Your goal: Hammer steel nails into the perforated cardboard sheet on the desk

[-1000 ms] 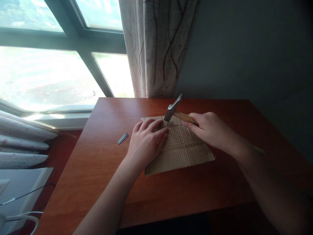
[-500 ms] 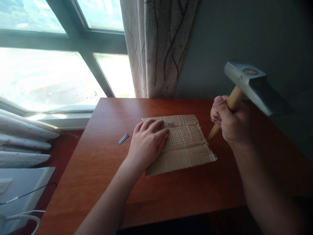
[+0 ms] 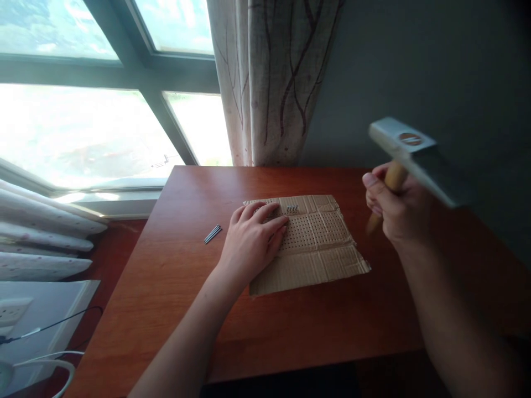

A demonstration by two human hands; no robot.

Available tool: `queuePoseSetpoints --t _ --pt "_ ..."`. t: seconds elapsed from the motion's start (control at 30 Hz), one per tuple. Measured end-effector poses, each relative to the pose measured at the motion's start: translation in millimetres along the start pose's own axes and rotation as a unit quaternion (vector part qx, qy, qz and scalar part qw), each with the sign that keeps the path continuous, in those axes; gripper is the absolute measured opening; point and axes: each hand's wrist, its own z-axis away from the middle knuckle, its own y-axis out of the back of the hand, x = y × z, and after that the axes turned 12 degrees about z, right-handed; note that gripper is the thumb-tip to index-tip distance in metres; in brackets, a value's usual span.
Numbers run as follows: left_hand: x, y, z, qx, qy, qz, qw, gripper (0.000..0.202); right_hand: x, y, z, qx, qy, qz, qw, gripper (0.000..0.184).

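Note:
My right hand [image 3: 394, 204] grips a hammer [image 3: 404, 141] by its wooden handle, with the metal head raised above the right side of the table. A piece of cardboard [image 3: 307, 271] lies flat on the table, with rows of small dark holes across its middle. On its left part rests my left hand [image 3: 253, 237], palm down with the fingers stretched out, hiding what is beneath. Several short metal nails [image 3: 292, 209] stand at the cardboard's far side, just right of my left fingertips. More nails [image 3: 213, 234] lie bunched on the wood left of that hand.
The reddish-brown wooden table [image 3: 166, 309] has its far edge near a patterned curtain [image 3: 274, 83] and a grey wall [image 3: 394, 61]. A bright window [image 3: 83, 132] is at the left. Below it are a wall socket [image 3: 12, 312] and cables [image 3: 50, 326].
The hammer has come down and slightly left, its head tilting a little. My left hand stays in place on the cardboard, and the whole view has shifted slightly.

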Motion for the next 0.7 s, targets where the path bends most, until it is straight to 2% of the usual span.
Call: queuePoseSetpoints --t 0.07,0.13,0.27,0.4,0.6,0.7 --pt "-0.5 -0.3 0.6 0.002 0.002 0.004 1.0 0.028 0.0 -3.7 -1.6 0.033 -0.018 -0.092 0.995 0.035" --pt "-0.8 -0.5 1.0 0.006 0.002 0.008 1.0 0.028 -0.1 -6.6 -2.5 0.04 -0.026 -0.133 0.99 0.039" --pt "-0.5 -1.0 0.8 0.014 0.001 0.019 1.0 0.027 7.3 -10.4 -0.8 0.048 -0.061 -0.106 0.991 0.043" --pt "-1.9 -0.3 -0.6 0.034 0.005 0.052 0.998 0.024 16.6 -13.2 0.8 0.03 -0.053 -0.048 0.997 0.049" --pt "-15.4 13.8 -2.7 0.159 0.019 0.129 0.979 0.023 18.9 -18.1 0.5 0.055 -0.049 -0.135 0.988 0.043" --pt "-28.7 23.5 -1.2 0.198 0.064 0.123 0.97 0.023 21.5 -20.0 3.4 0.065 -0.043 -0.168 0.983 0.041"
